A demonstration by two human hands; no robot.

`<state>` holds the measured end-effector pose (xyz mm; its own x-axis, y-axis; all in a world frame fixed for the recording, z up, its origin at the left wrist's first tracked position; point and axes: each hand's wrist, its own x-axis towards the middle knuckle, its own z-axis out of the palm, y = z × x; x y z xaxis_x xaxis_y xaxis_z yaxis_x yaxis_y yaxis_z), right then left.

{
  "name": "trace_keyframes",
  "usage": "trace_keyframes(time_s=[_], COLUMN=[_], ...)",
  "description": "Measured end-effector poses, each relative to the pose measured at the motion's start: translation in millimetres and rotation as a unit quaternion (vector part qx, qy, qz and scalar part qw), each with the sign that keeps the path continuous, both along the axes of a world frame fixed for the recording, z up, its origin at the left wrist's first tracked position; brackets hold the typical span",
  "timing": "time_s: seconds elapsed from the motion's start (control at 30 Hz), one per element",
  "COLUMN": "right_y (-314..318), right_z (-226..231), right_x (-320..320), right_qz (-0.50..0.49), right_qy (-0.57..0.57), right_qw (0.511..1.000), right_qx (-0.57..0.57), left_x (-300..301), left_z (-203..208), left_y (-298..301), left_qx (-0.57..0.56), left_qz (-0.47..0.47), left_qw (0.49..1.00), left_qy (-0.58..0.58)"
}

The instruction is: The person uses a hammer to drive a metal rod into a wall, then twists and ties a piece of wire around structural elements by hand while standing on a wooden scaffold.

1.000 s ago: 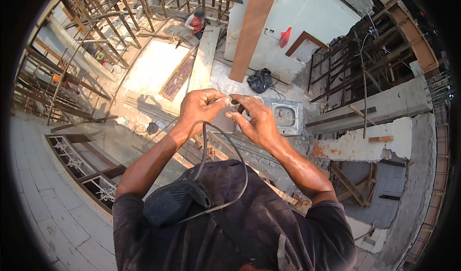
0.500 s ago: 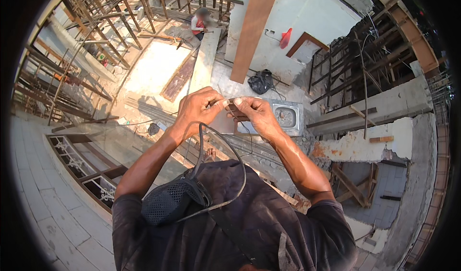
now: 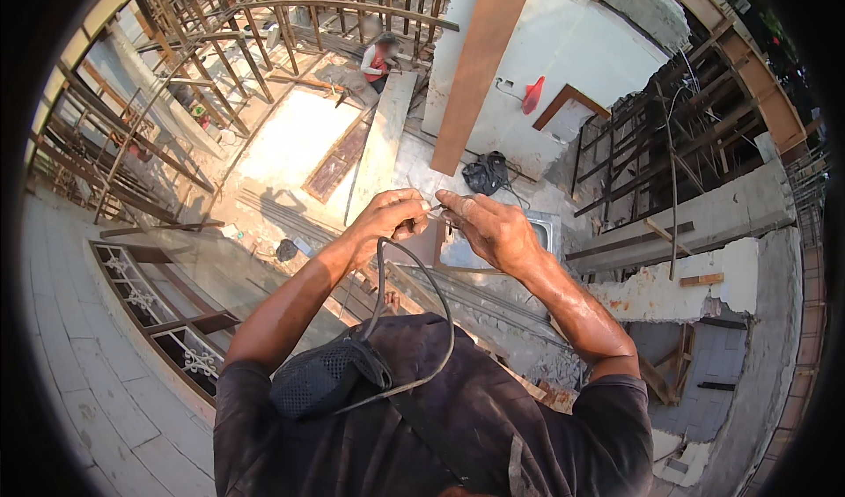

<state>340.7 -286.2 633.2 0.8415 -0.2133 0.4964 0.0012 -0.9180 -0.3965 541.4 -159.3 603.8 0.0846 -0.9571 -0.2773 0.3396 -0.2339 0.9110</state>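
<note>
Both my hands are raised in front of my chest, their fingertips almost meeting. My left hand [image 3: 385, 221] is closed in a pinch, with the other fingers curled in. My right hand [image 3: 495, 231] also pinches, thumb against fingers. Between the fingertips shows a thin, dark, wire-like piece [image 3: 437, 207], too small to name surely. Below the hands, a grey cable [image 3: 450, 321] loops out beside a black mesh pouch [image 3: 317, 382] that lies on my chest. The fingers hide most of what they grip.
Beneath me lie a steel sink [image 3: 541, 226], a black bag [image 3: 486, 173] and a long brown board [image 3: 480, 74]. A person [image 3: 378, 61] crouches by a pale plank [image 3: 387, 132]. Wooden props [image 3: 238, 48] crowd the far left; broken concrete walls [image 3: 695, 277] stand right.
My hands have come lower in view and slightly right, and the fingertips have parted a little. The right hand has turned and now covers more of the sink. The view has shifted slightly.
</note>
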Motion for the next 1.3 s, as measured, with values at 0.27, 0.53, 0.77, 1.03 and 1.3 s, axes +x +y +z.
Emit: trace_keyframes(time_s=[0.27, 0.53, 0.77, 1.03, 1.3], right_y=[-23.0, -19.0, 11.1, 71.2, 70.7], right_z=[-0.2, -8.3, -20.5, -62.2, -58.6], right_x=[-4.7, -8.5, 3.9, 40.4, 68.7], right_qz=[0.081, 0.106, 0.031, 0.027, 0.241], right_qy=[0.015, -0.065, 0.116, 0.232, 0.257], right_qw=[0.989, 0.991, 0.891, 0.568, 0.759], right_qx=[-0.126, -0.055, 0.438, 0.789, 0.548], left_x=[1.3, -11.5, 0.0, 9.3, -3.9], left_z=[1.8, 10.4, 36.2, -4.3, 6.1], left_y=[2.9, 5.8, 30.2, 108.5, 241.7], left_qx=[-0.044, -0.168, -0.091, -0.054, 0.001], left_qz=[-0.061, -0.079, -0.124, 0.018, 0.209], left_qw=[0.985, 0.967, 0.857, 0.861, 0.824], left_qy=[-0.154, -0.176, -0.491, -0.505, -0.527])
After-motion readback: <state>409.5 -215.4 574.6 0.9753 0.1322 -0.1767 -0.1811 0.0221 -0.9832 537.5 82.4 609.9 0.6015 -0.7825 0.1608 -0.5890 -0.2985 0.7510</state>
